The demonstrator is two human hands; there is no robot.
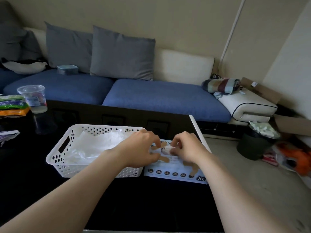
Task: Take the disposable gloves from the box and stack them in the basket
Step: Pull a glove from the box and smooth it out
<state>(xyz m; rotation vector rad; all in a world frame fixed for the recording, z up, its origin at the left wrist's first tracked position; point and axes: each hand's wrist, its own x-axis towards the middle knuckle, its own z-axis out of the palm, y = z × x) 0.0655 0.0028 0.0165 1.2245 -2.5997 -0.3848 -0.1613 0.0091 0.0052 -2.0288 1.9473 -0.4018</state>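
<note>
Head view: a person's two bare hands meet over the glove box [175, 174], which lies flat at the right end of a black table [33, 190]. The box's left side stands against the white perforated basket [58, 161]. Its right side reaches close to the table's pale right edge [198, 130], beyond which bare floor opens out.

The right hand [186, 148] is bent over the box's opening, fingertips pinching a crumpled white glove [168, 149] that pokes out there. The left hand [143, 148] is curled at the same spot, thumb below and forefinger above. Whether it grips the glove or only the cardboard cannot be told.

Clear plastic gloves [94, 145] already lie loosely heaped in the basket. The left forearm crosses the basket's near right corner and hides it. The hands cover most of the box's opening and its far end, and its print is too blurred to read apart from an "XL" mark.

Open tabletop stretches in front of the basket and to its left. A plastic cup [33, 98] stands at the far left beside coloured packets [11, 105] cut off by the frame. A blue sofa [159, 96] runs behind the table.
</note>
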